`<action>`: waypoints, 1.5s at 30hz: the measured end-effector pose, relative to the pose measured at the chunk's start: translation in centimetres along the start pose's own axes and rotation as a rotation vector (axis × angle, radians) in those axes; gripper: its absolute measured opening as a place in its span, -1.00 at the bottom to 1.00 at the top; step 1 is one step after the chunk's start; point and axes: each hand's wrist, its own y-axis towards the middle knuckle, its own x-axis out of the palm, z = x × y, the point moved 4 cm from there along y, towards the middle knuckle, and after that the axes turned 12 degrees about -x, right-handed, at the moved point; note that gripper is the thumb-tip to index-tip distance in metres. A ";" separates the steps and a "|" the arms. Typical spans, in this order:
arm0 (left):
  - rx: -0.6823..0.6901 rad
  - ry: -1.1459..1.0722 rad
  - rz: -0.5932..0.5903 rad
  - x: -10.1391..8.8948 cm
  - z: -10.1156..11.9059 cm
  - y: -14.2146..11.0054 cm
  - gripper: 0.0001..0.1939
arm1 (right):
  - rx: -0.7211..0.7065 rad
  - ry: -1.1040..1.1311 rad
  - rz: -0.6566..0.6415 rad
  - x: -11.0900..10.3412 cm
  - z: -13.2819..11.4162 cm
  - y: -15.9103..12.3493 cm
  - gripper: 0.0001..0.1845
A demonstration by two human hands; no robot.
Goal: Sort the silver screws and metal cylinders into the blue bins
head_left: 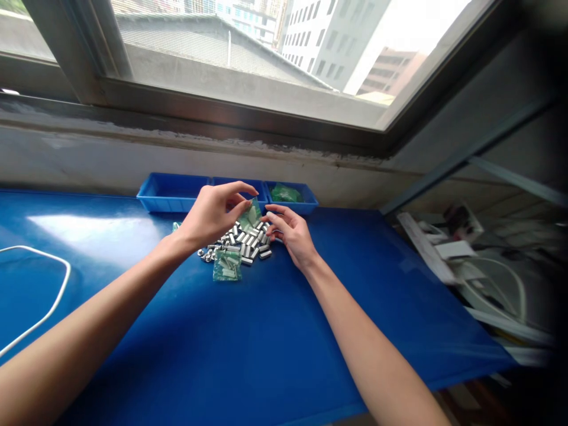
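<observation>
My left hand point(217, 210) is closed, pinching the top of a small clear green-tinted plastic bag point(252, 216) between thumb and forefinger. The bag hangs above a loose pile of short silver metal cylinders point(247, 241). Just right of the bag, my right hand point(290, 232) has its thumb and fingertips drawn together; something small and pale seems to be between them, too small to name. In front of the pile lies another green-tinted plastic bag point(227, 266) with metal pieces inside. Small round metal parts point(205, 255) are at the pile's left edge.
Behind the pile stand joined blue bins point(173, 204); the right one holds green plastic bags point(285, 193). A white cable point(62, 290) curves across the blue table point(266, 355) at left. Shelving with assorted items point(457, 251) stands right of the table, and a window is behind.
</observation>
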 end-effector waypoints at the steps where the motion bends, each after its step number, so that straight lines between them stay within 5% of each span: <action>1: -0.034 -0.103 -0.039 0.1 -0.1 0.0 -0.67 | 0.005 0.018 -0.017 0.1 0.0 0.0 -0.56; 9: -0.152 -0.313 -0.241 0.6 -0.7 0.2 -0.53 | 0.023 0.068 -0.105 0.4 -0.4 -0.4 -0.69; 18: -0.159 -0.288 -0.216 1.6 -1.6 0.3 -0.57 | -0.016 -0.031 -0.092 -0.1 -0.3 -0.1 -0.68; 22: -0.095 -0.174 -0.103 2.3 -1.9 0.1 -0.63 | -0.286 -0.257 0.224 -2.2 -1.3 0.4 -0.65; 25: -0.039 -0.033 -0.141 3.0 -1.8 -0.1 -0.66 | -0.502 -0.551 0.494 -4.5 -2.2 0.5 -0.70; 28: 0.044 0.066 -0.197 3.6 -1.4 -0.4 -0.71 | -0.620 -0.785 0.586 -5.8 -2.3 0.8 -0.74; 40: 0.099 0.164 -0.309 3.4 -1.1 -0.7 -0.72 | -0.552 -0.870 0.274 -3.1 -2.1 0.5 -0.79; 45: 0.067 0.292 -0.389 1.3 -1.3 -0.1 -0.75 | -0.523 -0.816 -0.139 0.1 -2.6 -0.7 -0.84</action>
